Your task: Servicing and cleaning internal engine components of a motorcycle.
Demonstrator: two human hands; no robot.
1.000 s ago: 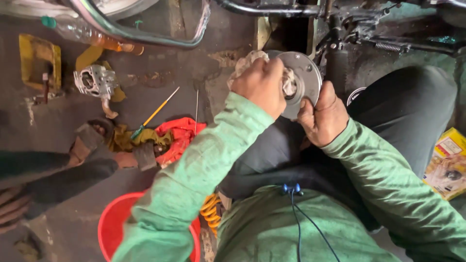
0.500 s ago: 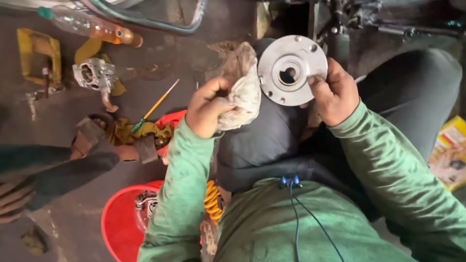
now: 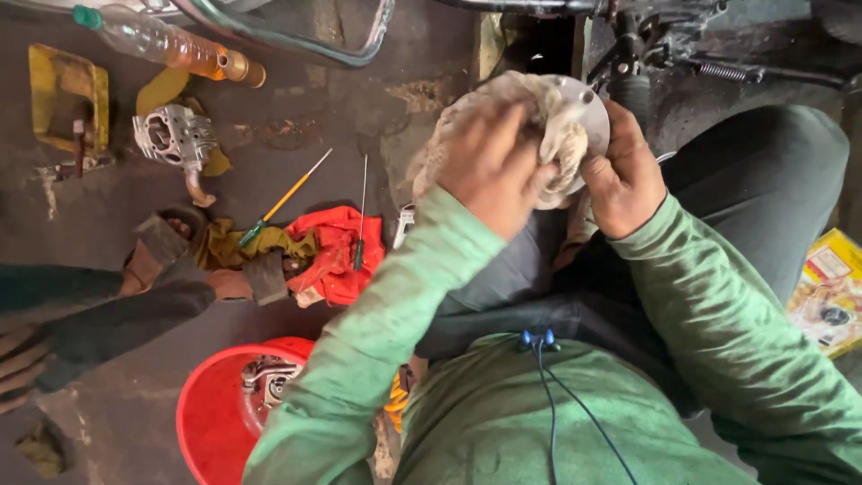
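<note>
The left hand [image 3: 489, 166] lies flat with fingers closed over a wad of off-white rag [image 3: 449, 144], pressing it against the face of a round metal disc [image 3: 588, 112]. The right hand [image 3: 624, 180] grips the disc's right edge, thumb on the front and fingers curled behind. The disc sits between the two hands, held up above the person's dark-trousered knees, and the rag covers most of it, so only its upper right rim shows. Both arms wear green sleeves.

On the floor to the left lie a yellow-handled screwdriver [image 3: 285, 199], a thin green-handled screwdriver [image 3: 360, 216], an orange cloth [image 3: 337, 251] and a silvery engine part [image 3: 175, 139]. A plastic bottle [image 3: 166, 42] of amber liquid lies near the top edge. A red bucket [image 3: 211, 422] stands by the left elbow. Another person's foot in a sandal [image 3: 162, 256] rests beside the cloth.
</note>
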